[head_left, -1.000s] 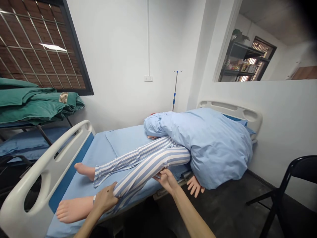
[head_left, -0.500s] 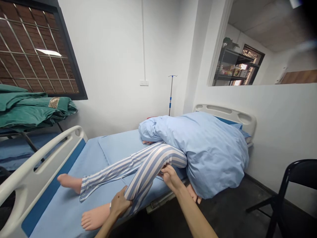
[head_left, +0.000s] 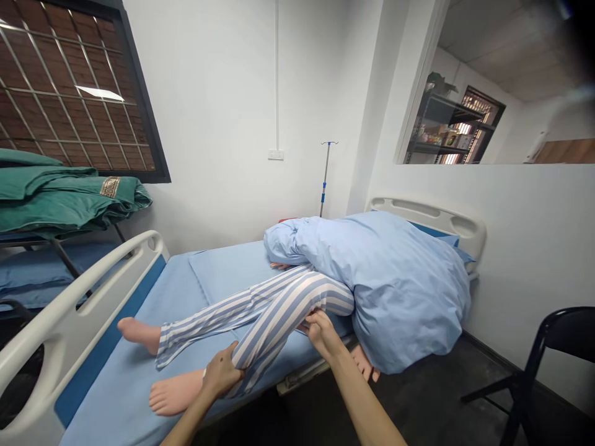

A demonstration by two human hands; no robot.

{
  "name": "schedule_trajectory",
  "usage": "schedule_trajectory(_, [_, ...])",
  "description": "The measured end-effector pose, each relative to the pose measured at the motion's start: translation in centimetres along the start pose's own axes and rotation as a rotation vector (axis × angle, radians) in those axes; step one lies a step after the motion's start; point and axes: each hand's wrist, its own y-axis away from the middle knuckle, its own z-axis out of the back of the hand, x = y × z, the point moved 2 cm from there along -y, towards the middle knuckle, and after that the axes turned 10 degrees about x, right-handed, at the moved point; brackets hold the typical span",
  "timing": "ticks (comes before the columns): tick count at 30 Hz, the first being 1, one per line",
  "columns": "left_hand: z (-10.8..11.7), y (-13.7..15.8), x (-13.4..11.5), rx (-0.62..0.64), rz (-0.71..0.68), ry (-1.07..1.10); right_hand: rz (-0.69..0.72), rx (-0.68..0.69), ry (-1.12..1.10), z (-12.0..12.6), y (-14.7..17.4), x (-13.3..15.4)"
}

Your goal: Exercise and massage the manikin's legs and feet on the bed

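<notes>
A manikin in blue-and-white striped trousers (head_left: pixel 274 313) lies on the bed, its near knee bent and its far leg stretched out. My left hand (head_left: pixel 223 371) is closed around the near lower leg, just above the bare foot (head_left: pixel 174 393). Behind the bent knee, my right hand (head_left: pixel 320 334) grips the leg from below, its fingertips partly hidden by the trouser cloth. The far foot (head_left: pixel 139 334) rests on the blue sheet (head_left: pixel 218 272). A light-blue quilt (head_left: pixel 381 266) covers the upper body; a manikin hand (head_left: pixel 365 364) shows beneath its near edge.
A white footboard (head_left: pixel 88 291) borders the bed on the left, and a headboard (head_left: pixel 427 214) stands at the far right. Beyond the bed is a drip stand (head_left: pixel 324 179). A black chair (head_left: pixel 534 359) stands right, green folded covers (head_left: pixel 65 192) lie left.
The near lower leg and foot have shifted slightly toward the footboard, with my left hand around them. My right hand stays behind the knee. The camera view has moved slightly.
</notes>
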Motion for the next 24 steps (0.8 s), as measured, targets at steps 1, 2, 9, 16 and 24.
schedule_trajectory(1, [0.3,0.3,0.6,0.003,0.018,-0.017,-0.003,-0.007,-0.007,0.0,0.1,-0.6])
schedule_trajectory(2, [0.6,0.7,1.3,0.006,0.039,-0.032,-0.01,-0.01,-0.016,0.1,0.2,-1.2])
schedule_trajectory(9, [4.0,4.1,6.1,0.033,0.077,-0.22,-0.091,-0.013,-0.219,-0.7,1.5,-6.5])
schedule_trajectory(16, [7.8,7.7,7.0,0.027,0.043,-0.413,-0.155,-0.011,-0.386,-1.1,1.8,-11.3])
schedule_trajectory(24, [10.4,11.2,3.8,0.026,0.035,-0.496,-0.206,0.031,-0.416,-0.7,3.0,-13.2])
